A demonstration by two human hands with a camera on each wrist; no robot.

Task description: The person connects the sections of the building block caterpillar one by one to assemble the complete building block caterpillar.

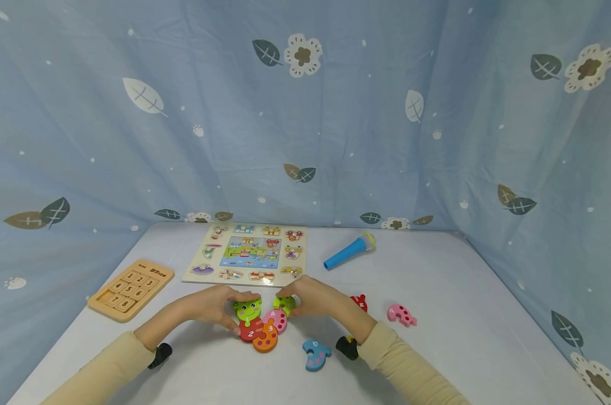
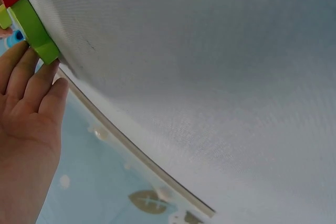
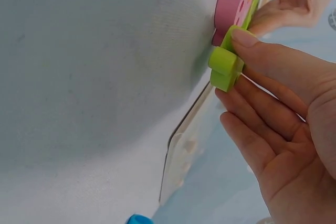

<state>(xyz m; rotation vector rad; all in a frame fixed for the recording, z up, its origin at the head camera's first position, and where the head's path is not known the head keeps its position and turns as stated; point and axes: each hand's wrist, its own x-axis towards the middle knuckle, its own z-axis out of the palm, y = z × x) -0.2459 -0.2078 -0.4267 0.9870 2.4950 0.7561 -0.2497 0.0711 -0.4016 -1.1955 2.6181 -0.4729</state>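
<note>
Several wooden number pieces lie joined in a curved caterpillar. My left hand (image 1: 211,306) spans its left end, fingers against the back of the green head piece (image 1: 248,309) and thumb at the red piece (image 1: 250,331) marked 2. After these come an orange piece (image 1: 266,337) marked 3 and a pink piece (image 1: 275,320) marked 4. My right hand (image 1: 307,298) pinches a lime-green piece (image 3: 224,62) between thumb and fingers, against the pink one. Its number is hidden.
A blue piece (image 1: 315,355) marked 6, a pink piece (image 1: 401,315) and a partly covered red piece (image 1: 360,302) lie rightward. Behind stand a picture puzzle board (image 1: 194,274) and blue toy microphone (image 1: 348,252). A wooden number board (image 1: 131,289) sits left.
</note>
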